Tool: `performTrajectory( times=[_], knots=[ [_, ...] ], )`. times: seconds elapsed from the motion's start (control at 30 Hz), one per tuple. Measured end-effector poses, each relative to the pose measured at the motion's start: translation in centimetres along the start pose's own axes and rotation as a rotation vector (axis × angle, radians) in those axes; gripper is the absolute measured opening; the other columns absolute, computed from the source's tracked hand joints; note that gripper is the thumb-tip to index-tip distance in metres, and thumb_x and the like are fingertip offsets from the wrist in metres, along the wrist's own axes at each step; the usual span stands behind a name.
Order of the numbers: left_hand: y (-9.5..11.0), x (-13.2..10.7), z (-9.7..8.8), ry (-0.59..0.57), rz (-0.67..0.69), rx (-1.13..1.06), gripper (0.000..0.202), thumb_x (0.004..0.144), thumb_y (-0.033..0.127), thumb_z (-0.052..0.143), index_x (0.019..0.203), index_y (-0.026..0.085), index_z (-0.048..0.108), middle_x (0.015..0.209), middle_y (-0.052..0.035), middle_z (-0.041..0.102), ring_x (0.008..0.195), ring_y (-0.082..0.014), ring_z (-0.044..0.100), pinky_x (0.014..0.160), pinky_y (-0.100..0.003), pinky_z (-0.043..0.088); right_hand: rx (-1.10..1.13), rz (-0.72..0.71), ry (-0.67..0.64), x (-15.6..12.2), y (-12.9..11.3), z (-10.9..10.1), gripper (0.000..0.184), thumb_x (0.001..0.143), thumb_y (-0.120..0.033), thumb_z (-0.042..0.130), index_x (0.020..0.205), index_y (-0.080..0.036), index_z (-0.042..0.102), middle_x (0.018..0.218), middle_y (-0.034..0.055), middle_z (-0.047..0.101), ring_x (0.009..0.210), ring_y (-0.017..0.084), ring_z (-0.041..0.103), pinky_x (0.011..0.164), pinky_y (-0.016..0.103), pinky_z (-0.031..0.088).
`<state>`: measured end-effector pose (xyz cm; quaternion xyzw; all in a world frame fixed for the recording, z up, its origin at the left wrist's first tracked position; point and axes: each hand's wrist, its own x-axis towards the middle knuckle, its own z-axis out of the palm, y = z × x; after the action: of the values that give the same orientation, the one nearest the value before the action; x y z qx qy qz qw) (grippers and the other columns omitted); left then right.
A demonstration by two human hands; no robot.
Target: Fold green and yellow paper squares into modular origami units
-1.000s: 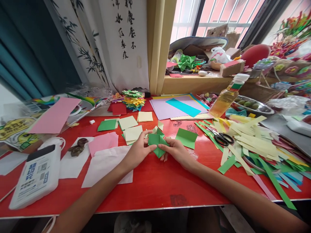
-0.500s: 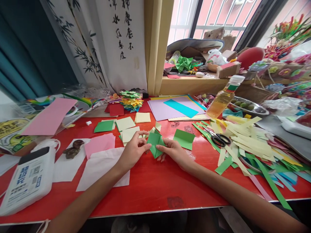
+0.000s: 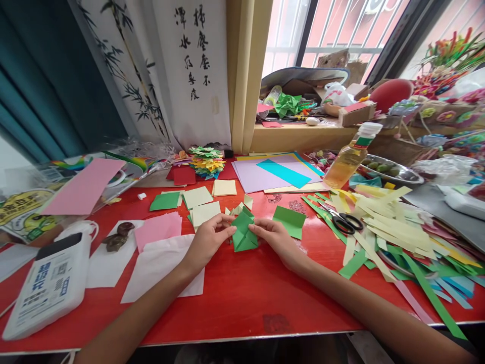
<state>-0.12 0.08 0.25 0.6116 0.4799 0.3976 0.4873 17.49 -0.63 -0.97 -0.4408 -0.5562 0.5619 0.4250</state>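
A partly folded piece of green paper [image 3: 244,238] is held between both hands above the red table [image 3: 242,303]. My left hand [image 3: 210,235] pinches its left edge between thumb and fingers. At its right edge, my right hand [image 3: 277,239] grips the paper the same way. Just behind lie small folded cream pieces [image 3: 239,207]. To the right of them is a creased green square [image 3: 289,221]. Cream paper squares [image 3: 203,213] rest beyond my left hand, beside another green square [image 3: 165,201].
Black-handled scissors [image 3: 345,222] lie by a heap of paper strips [image 3: 397,217] on the right. A bottle [image 3: 343,164] stands behind them. On the left are a white tissue [image 3: 151,273], pink paper [image 3: 158,230] and a white pack [image 3: 47,288]. A layered paper model [image 3: 206,163] stands at the back.
The green paper has turned slightly between my hands, with its lower edge now facing down more squarely. My right fingers have drawn up from beneath it. The view has shifted a little.
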Motion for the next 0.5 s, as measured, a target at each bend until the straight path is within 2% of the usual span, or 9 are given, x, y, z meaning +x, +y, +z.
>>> performTrajectory(
  times=[0.17,0.3,0.4,0.5],
  knots=[
    [-0.25,0.04,-0.15,-0.017,0.008,-0.019,0.023,0.073,0.033,0.057,0.089,0.018,0.059,0.079,-0.0013,0.062,0.073,-0.0141,0.057,0.067,-0.025,0.044,0.027,0.036,-0.03,0.1,0.14,-0.01,0.021,0.075,-0.037,0.057,0.072,-0.016,0.057,0.064,-0.0019,0.051,0.058,0.009,0.048,0.056,0.021,0.04],
    [0.01,-0.07,-0.2,-0.027,0.006,-0.037,0.027,0.072,0.033,0.058,0.095,0.018,0.062,0.079,-0.0016,0.063,0.074,-0.0146,0.057,0.069,-0.025,0.045,0.09,0.023,0.059,0.04,0.0,0.18,0.022,0.071,-0.034,0.062,0.086,-0.018,0.06,0.066,-0.0021,0.054,0.061,0.009,0.05,0.056,0.021,0.041],
    [0.43,-0.29,-0.07,-0.047,-0.015,-0.093,0.03,0.073,0.032,0.058,0.1,0.02,0.063,0.083,-0.002,0.064,0.076,-0.0144,0.058,0.071,-0.025,0.046,0.217,0.031,0.055,0.04,-0.04,0.16,0.025,0.07,-0.032,0.063,0.091,-0.019,0.061,0.067,-0.0012,0.056,0.064,0.011,0.053,0.06,0.024,0.044],
    [0.73,-0.48,0.12,-0.079,-0.03,-0.202,0.028,0.073,0.03,0.058,0.098,0.02,0.065,0.089,-0.0029,0.065,0.08,-0.0151,0.059,0.074,-0.026,0.047,0.333,0.033,0.03,0.01,-0.13,0.1,0.022,0.07,-0.03,0.063,0.089,-0.02,0.064,0.067,-0.0005,0.058,0.064,0.012,0.054,0.062,0.026,0.044]
  ],
)
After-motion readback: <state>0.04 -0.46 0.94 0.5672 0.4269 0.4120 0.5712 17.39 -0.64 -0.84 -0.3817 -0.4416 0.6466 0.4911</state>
